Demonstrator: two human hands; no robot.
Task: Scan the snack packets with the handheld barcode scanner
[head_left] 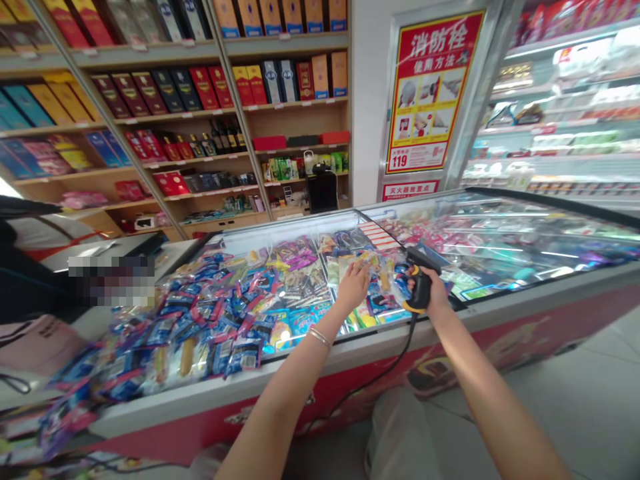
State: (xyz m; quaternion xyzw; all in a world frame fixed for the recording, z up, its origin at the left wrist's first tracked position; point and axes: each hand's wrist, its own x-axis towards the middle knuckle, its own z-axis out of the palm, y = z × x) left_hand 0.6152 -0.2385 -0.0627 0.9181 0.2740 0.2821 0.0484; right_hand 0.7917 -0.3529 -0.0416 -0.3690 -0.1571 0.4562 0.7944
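My right hand (434,288) is closed round the grip of a black and yellow barcode scanner (421,280), whose cable hangs down over the freezer's front. The scanner's head points left toward a clear packet (374,270) with a yellow treat inside. My left hand (353,285), a thin bracelet on its wrist, reaches into the chest freezer (350,363) and its fingers pinch that packet's edge. Both hands hover over the packed ice-cream wrappers near the freezer's middle.
Several blue and pink wrapped ice creams (200,327) are heaped on the freezer's left part. Glass sliding lids (500,233) cover the right part. Shelves of boxed goods (175,87) line the back wall. A refrigerated display (565,113) stands right. A red fire-hydrant poster (433,87) hangs behind.
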